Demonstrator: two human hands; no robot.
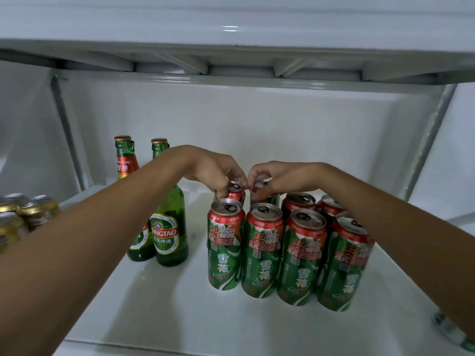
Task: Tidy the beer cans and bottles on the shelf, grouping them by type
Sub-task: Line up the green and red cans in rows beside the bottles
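Note:
Several green-and-red beer cans (262, 250) stand in two rows at the middle right of the white shelf (167, 304). My left hand (213, 170) grips the top of a back-row can (236, 192) from above. Beside it, my right hand (277, 176) grips the top of the neighbouring back-row can (261, 185). Two green Tsingtao bottles (169, 227) stand upright to the left of the cans, partly hidden behind my left forearm. Gold-topped cans (28, 211) cluster at the far left edge.
The shelf above (231, 73) hangs low over the bottles and cans. White walls close the back and both sides. Bare shelf lies in front of the cans and between bottles and cans. Something green shows at the bottom right corner (457, 335).

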